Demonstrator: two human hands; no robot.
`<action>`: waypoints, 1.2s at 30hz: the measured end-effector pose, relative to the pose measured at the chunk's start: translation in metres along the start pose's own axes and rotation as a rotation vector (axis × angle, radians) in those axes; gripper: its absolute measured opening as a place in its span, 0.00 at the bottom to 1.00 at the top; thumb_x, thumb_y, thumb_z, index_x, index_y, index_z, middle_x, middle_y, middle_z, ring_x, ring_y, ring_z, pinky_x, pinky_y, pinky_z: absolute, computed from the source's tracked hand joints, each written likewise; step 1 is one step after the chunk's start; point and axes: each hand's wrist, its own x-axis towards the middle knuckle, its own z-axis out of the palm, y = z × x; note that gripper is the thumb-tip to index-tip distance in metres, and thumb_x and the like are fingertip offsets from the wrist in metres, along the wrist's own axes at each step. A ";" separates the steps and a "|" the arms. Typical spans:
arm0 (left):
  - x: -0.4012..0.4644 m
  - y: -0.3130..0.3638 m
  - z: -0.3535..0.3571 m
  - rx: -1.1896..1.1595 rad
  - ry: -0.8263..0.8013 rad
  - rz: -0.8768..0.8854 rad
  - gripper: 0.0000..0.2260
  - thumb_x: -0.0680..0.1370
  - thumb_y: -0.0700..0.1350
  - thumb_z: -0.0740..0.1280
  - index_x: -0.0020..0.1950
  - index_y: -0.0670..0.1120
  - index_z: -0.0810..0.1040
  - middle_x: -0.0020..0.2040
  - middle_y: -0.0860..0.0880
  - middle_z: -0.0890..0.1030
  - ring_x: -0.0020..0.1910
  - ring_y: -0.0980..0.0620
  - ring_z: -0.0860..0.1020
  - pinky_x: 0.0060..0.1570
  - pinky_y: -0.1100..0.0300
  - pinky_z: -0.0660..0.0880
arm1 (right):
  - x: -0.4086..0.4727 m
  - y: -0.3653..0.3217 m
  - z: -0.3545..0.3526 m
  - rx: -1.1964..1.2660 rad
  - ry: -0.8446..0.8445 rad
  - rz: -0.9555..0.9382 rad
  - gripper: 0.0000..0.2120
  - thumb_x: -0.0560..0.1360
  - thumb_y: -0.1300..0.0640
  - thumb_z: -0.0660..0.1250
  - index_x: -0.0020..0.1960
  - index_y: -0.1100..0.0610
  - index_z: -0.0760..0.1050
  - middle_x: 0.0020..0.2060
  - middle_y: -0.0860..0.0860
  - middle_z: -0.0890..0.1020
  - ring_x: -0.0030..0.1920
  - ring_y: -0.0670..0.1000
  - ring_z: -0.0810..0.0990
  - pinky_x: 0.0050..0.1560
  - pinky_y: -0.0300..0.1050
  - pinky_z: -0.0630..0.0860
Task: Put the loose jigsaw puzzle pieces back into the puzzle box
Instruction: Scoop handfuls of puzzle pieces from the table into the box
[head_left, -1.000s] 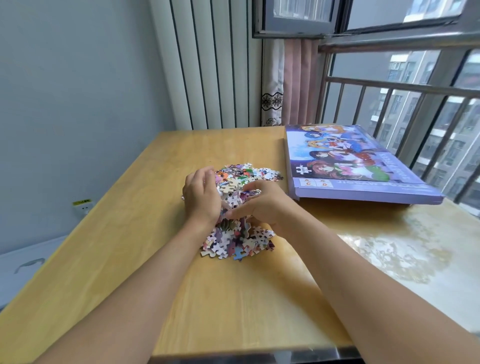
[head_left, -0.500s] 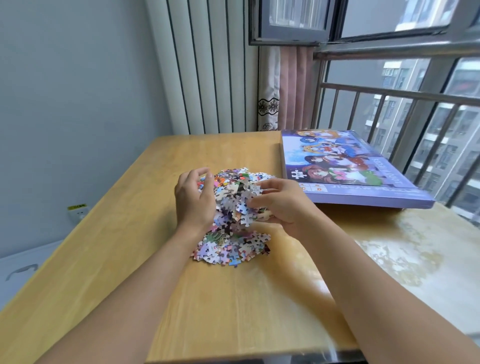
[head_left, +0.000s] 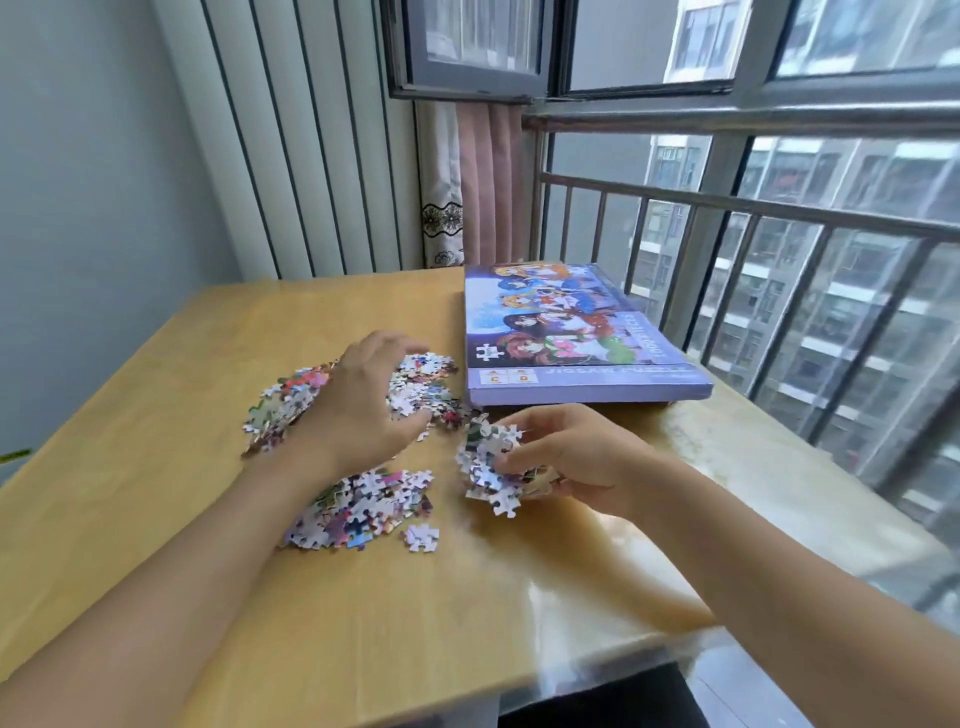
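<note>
A: Now, what is different from a moment ago?

B: Half a second ago both hands were pressed together around one heap of small colourful cardboard jigsaw pieces. Now the hands have parted. The right hand (head_left: 566, 457) has come away toward the right with a clump of jigsaw pieces (head_left: 491, 467), and the heap is broken in two parts: a far part of the heap (head_left: 358, 389) under the left hand (head_left: 363, 400) and a near part of the heap (head_left: 363, 504) closer to the person.

A: What does this mean for the task?

B: I think it is the first handful on its way. But the flat purple puzzle box with a cartoon picture on its lid (head_left: 571, 332) lies closed on the light wooden table (head_left: 156, 415), just beyond the right hand, so somebody must open it before any piece can go in. Almost all pieces are still on the table; one small group of pieces (head_left: 422, 536) lies alone beside the near part.

A: And how are the hands posed?

B: The right hand is palm-inward, its fingers curled round the clump, held a little above the table as far as I can judge. The left hand is palm-down over the far part, fingers bent and spread on the pieces; whether it really grips some of them, I cannot tell.
</note>
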 end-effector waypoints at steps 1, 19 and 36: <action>0.009 0.006 0.003 0.051 -0.077 0.036 0.29 0.72 0.47 0.75 0.72 0.51 0.70 0.72 0.51 0.69 0.72 0.50 0.64 0.70 0.59 0.60 | -0.002 0.000 -0.005 -0.001 0.007 0.006 0.17 0.69 0.70 0.76 0.57 0.62 0.81 0.41 0.54 0.86 0.40 0.52 0.84 0.51 0.53 0.81; 0.097 0.043 0.035 -0.413 0.275 -0.110 0.06 0.79 0.46 0.70 0.43 0.55 0.80 0.31 0.56 0.78 0.30 0.54 0.71 0.33 0.64 0.67 | 0.006 -0.047 -0.056 0.216 0.140 -0.008 0.18 0.70 0.71 0.76 0.59 0.66 0.80 0.50 0.61 0.86 0.46 0.56 0.86 0.45 0.48 0.84; 0.109 0.042 0.031 -0.436 0.299 -0.070 0.04 0.79 0.49 0.70 0.46 0.51 0.82 0.39 0.54 0.83 0.37 0.54 0.78 0.40 0.55 0.76 | 0.025 -0.077 -0.064 0.192 0.327 0.133 0.06 0.72 0.75 0.71 0.48 0.69 0.78 0.47 0.63 0.83 0.43 0.57 0.84 0.33 0.48 0.84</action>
